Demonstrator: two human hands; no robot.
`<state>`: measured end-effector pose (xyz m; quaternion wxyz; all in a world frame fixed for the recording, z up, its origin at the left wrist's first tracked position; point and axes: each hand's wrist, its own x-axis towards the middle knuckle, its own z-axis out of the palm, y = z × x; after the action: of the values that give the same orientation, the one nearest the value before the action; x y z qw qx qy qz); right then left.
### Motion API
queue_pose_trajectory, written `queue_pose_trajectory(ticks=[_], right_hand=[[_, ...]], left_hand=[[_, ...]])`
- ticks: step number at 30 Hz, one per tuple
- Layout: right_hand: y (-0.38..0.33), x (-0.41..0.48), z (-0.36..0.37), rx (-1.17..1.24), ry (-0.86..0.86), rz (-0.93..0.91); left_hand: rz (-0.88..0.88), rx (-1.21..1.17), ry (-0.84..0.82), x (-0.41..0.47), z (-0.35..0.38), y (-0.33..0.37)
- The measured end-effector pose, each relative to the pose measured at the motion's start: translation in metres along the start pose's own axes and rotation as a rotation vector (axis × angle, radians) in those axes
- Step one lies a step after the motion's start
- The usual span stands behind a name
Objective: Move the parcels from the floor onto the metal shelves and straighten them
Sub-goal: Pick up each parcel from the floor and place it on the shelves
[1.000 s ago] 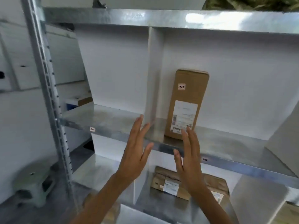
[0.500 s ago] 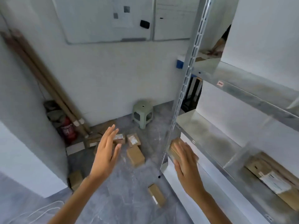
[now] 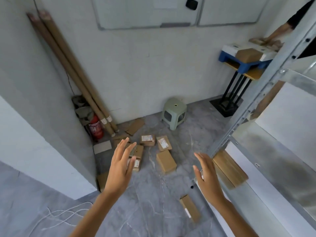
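left hand [image 3: 121,165] and right hand [image 3: 206,175]: both spread wide, holding nothing, raised over the floor. parcels [image 3: 165,161]: loose cluster on the grey floor ahead, one stray parcel [image 3: 189,208] nearer, by the metal shelves [image 3: 266,170]. risks: tripping on the white cord [image 3: 65,216] at lower left; knocking the shelf upright [image 3: 242,117] when turning back loaded. open room: bare floor between the hands and the cluster; wall corner hems in the left.

both bare arms reach forward and down. left hand [image 3: 121,165] and right hand [image 3: 206,172] are held apart, palms facing inward, fingers spread, holding nothing.
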<state>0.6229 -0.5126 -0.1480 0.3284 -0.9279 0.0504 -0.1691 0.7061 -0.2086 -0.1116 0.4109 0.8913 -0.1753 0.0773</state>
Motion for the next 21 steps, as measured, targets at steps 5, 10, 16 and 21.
queue_pose_trajectory(ticks=[5, 10, 16, 21], right_hand=[[0.015, 0.045, 0.023, 0.026, -0.008, 0.037], [0.054, 0.102, 0.042, 0.036, 0.003, 0.069], [0.131, 0.182, 0.073, 0.07, -0.044, 0.136], [0.178, 0.238, 0.105, 0.022, -0.111, 0.179]], left_hand=[[-0.041, -0.093, -0.099, 0.057, 0.038, -0.016], [-0.126, -0.127, -0.234, 0.12, 0.091, -0.033], [-0.182, -0.109, -0.31, 0.209, 0.155, -0.06], [-0.211, -0.044, -0.389, 0.267, 0.207, -0.093]])
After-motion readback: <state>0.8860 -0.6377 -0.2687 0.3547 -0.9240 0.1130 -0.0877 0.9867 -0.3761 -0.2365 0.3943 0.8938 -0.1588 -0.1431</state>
